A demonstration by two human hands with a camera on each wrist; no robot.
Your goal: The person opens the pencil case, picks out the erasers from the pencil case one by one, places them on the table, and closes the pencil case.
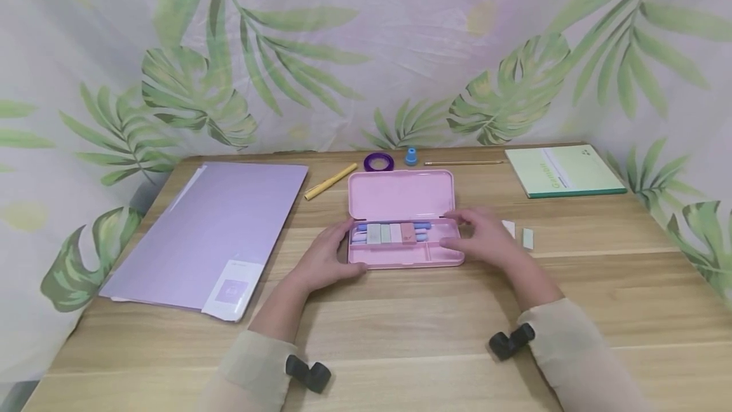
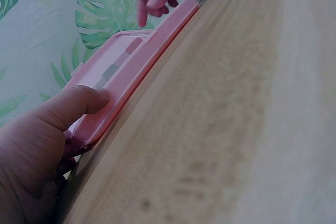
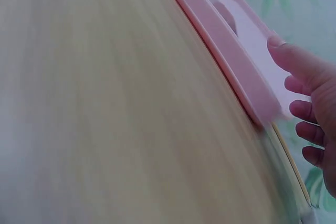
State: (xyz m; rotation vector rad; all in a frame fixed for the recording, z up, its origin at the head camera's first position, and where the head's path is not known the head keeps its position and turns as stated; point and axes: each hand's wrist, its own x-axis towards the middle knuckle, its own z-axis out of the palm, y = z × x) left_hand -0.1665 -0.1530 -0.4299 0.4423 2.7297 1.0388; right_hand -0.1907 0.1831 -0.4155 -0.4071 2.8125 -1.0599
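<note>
The pencil case looks smooth, glossy plastic; the tabletop, wood-grained.

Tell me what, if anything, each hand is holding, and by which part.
The left hand holds the open pink pencil case by its left end, thumb against the front wall. The right hand holds nothing.

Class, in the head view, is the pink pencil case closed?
No, the pink pencil case has its lid standing open, with pens visible inside.
</note>
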